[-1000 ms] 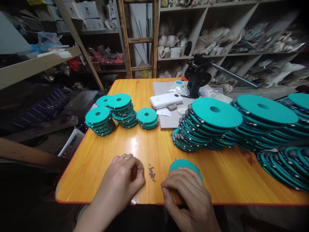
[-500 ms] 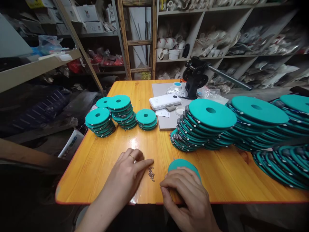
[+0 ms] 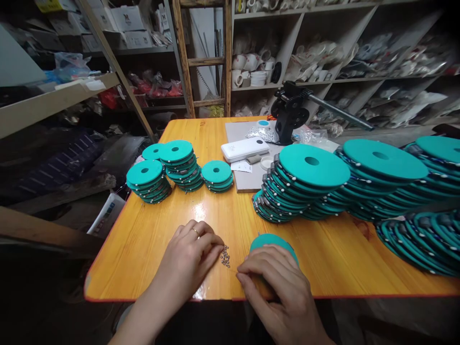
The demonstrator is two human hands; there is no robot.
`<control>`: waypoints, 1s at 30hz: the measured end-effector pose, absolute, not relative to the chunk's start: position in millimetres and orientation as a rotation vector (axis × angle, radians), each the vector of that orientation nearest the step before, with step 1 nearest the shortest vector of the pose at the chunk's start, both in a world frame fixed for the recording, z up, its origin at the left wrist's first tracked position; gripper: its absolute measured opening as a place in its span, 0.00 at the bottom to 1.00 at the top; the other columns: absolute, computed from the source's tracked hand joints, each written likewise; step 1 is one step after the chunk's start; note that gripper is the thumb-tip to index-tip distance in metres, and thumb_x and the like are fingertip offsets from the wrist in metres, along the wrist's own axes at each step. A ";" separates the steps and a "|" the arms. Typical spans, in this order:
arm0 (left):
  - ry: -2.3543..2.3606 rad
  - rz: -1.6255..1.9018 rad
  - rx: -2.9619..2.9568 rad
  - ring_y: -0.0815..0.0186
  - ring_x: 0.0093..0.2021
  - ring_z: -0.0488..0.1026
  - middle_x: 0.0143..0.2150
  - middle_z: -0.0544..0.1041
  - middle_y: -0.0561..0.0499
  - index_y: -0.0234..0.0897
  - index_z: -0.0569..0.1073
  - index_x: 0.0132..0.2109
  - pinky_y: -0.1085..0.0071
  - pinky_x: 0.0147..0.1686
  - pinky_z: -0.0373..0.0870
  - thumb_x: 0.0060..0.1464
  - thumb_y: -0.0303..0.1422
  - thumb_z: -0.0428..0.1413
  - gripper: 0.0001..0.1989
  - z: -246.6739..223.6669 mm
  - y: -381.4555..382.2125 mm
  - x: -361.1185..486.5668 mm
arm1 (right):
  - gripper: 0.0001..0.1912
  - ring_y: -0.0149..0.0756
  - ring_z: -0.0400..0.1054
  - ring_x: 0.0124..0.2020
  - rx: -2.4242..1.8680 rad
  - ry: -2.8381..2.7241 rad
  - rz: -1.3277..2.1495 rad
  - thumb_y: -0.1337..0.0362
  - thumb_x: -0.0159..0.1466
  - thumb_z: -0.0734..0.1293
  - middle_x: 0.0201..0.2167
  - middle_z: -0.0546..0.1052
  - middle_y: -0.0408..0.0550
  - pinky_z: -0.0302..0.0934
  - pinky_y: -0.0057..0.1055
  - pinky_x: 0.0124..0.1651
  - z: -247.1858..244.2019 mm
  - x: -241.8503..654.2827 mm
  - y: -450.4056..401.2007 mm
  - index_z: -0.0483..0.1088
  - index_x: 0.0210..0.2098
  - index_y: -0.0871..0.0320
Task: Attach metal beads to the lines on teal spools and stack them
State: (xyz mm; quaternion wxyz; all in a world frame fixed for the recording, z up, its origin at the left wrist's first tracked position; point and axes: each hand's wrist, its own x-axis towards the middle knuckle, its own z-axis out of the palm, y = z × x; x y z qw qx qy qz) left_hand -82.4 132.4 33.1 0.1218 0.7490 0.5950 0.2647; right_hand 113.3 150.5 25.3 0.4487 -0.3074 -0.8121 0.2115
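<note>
A small pile of tiny metal beads or rings [image 3: 225,257] lies on the wooden table [image 3: 151,254] between my hands. My left hand [image 3: 192,251] rests just left of the pile, a ring on one finger. Its thumb and index finger are closed together at the pile's edge; anything between them is too small to make out. To the right, my right hand [image 3: 276,282] pinches what looks like a thin line, faintly visible at the fingertips. The curled fingers of this hand lie over a flat teal foam disc [image 3: 271,239] and hide its near part.
Stacks of teal foam spools [image 3: 312,165] wound with line stand at right, with smaller stacks [image 3: 176,153] at back left. Behind are a white power bank [image 3: 245,149], a grey board [image 3: 246,183] and a black clamp-like device with a metal bar [image 3: 289,112]. Shelves and a wooden ladder [image 3: 206,62] rise beyond.
My left index finger, stretched out beyond the pile before, has drawn back and curled towards the thumb. My right hand keeps its pinch almost unmoved. The view has shifted slightly.
</note>
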 end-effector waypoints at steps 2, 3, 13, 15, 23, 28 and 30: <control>1.728 0.887 2.044 0.63 0.38 0.72 0.36 0.76 0.47 0.35 0.76 0.37 0.64 0.38 0.68 0.62 0.28 0.52 0.08 33.7 125.6 -80.8 | 0.07 0.32 0.67 0.31 -0.779 -2.005 0.535 0.76 0.61 0.65 0.25 0.72 0.42 0.58 0.33 0.42 26.5 113.6 150.4 0.68 0.32 0.58; 1.709 0.963 1.917 0.64 0.37 0.73 0.36 0.76 0.47 0.35 0.75 0.37 0.66 0.38 0.69 0.62 0.29 0.52 0.08 34.1 121.6 -78.9 | 0.07 0.32 0.66 0.31 -0.786 -1.999 0.537 0.76 0.61 0.65 0.25 0.71 0.42 0.58 0.33 0.41 27.3 113.9 150.4 0.68 0.31 0.58; 1.339 1.197 0.861 0.70 0.31 0.78 0.31 0.79 0.51 0.34 0.76 0.34 0.77 0.35 0.75 0.52 0.31 0.64 0.05 34.2 104.4 -54.2 | 0.07 0.29 0.66 0.29 -0.848 -1.974 0.490 0.75 0.63 0.62 0.25 0.71 0.40 0.60 0.31 0.43 35.2 111.0 149.2 0.64 0.31 0.57; 1.323 1.211 0.811 0.69 0.32 0.79 0.33 0.80 0.50 0.34 0.76 0.34 0.77 0.36 0.76 0.51 0.30 0.65 0.05 33.6 105.9 -54.5 | 0.07 0.29 0.68 0.29 -0.837 -1.979 0.473 0.75 0.63 0.62 0.26 0.72 0.40 0.60 0.31 0.45 33.7 108.9 148.4 0.64 0.32 0.57; 1.345 1.191 0.819 0.68 0.34 0.79 0.34 0.80 0.49 0.34 0.76 0.33 0.76 0.36 0.77 0.49 0.30 0.65 0.06 29.9 104.8 -53.7 | 0.07 0.28 0.67 0.30 -0.820 -1.959 0.539 0.75 0.63 0.62 0.27 0.72 0.40 0.59 0.30 0.44 27.6 106.2 147.8 0.63 0.32 0.58; 1.348 1.177 0.978 0.69 0.31 0.77 0.35 0.77 0.48 0.34 0.78 0.34 0.76 0.33 0.75 0.54 0.30 0.61 0.03 28.5 102.9 -53.4 | 0.07 0.28 0.67 0.30 -0.819 -1.957 0.514 0.76 0.62 0.61 0.26 0.72 0.40 0.59 0.30 0.44 27.0 105.5 148.9 0.63 0.32 0.58; 1.337 1.187 1.029 0.69 0.30 0.76 0.35 0.76 0.48 0.33 0.78 0.33 0.76 0.31 0.75 0.54 0.29 0.60 0.03 29.3 102.7 -53.1 | 0.07 0.28 0.67 0.29 -0.816 -1.958 0.515 0.76 0.62 0.61 0.26 0.72 0.40 0.59 0.30 0.43 26.9 105.3 148.7 0.63 0.32 0.57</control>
